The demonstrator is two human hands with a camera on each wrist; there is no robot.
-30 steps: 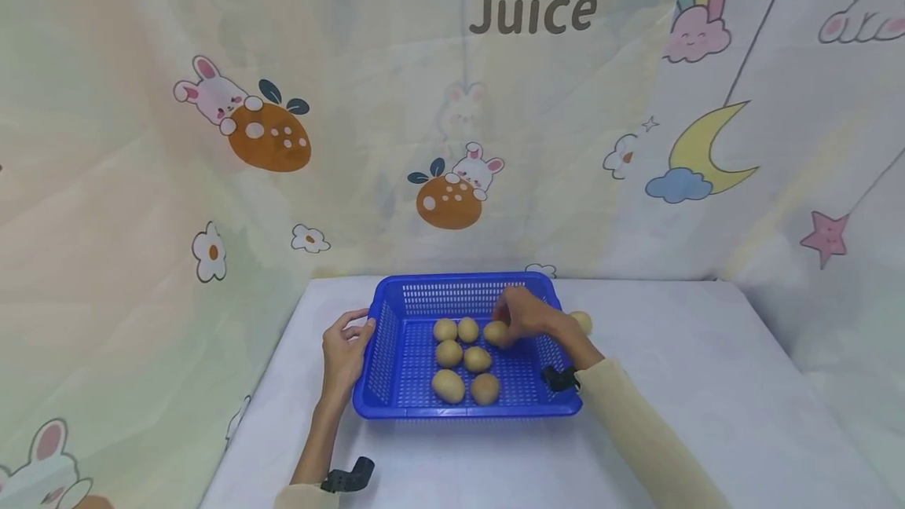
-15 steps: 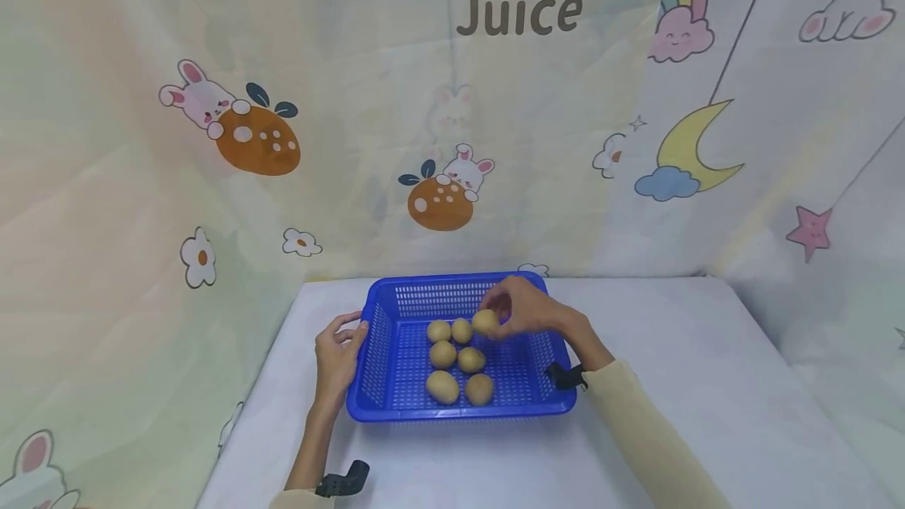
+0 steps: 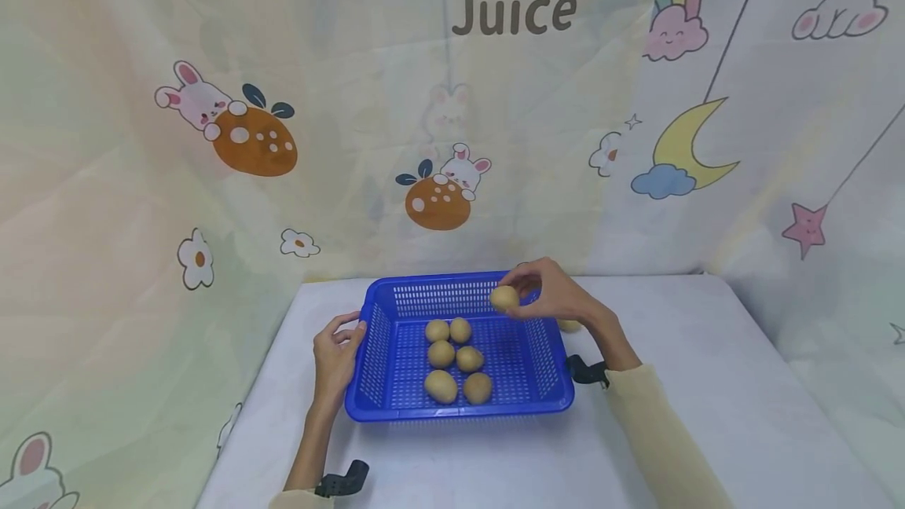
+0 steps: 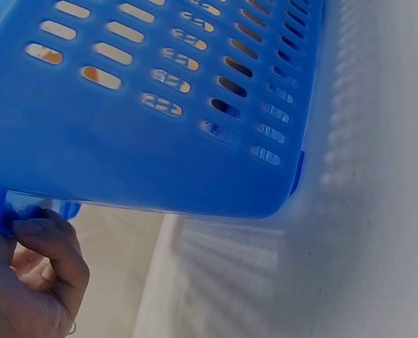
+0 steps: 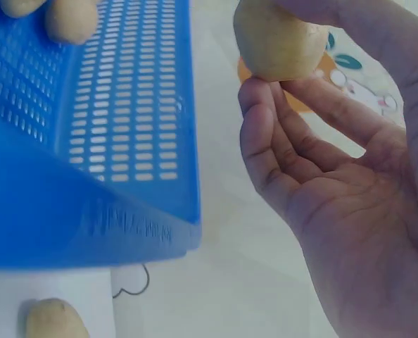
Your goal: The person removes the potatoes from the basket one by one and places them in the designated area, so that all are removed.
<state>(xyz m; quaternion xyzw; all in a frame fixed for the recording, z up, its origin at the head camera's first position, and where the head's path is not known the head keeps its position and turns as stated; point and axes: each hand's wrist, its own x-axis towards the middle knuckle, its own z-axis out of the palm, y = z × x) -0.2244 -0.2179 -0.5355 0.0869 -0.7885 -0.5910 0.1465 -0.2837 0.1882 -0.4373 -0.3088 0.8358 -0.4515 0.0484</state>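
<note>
While the left hand (image 3: 338, 352) grips the left rim of the blue basket (image 3: 382, 336), thumb and fingers curled round its edge, the right hand (image 3: 558, 298) pinches a potato (image 3: 505, 298) in its fingertips, lifted clear above the basket's far right corner. Six potatoes (image 3: 452, 358) lie on the basket floor in three loose pairs, and one more potato (image 3: 568, 326) sits on the bench (image 3: 672, 383) just outside the right wall, half hidden behind the right wrist.

The step in hand looks like taking potatoes out of the basket one at a time, with this one in mid-carry toward the one on the bench; from the head view alone I cannot be sure of the direction. If so, the next move calls for carrying it over the right rim, lowering it to the bench beside the other and loosening the fingertips gently so it does not roll, while the left hand steadies the basket.
</note>
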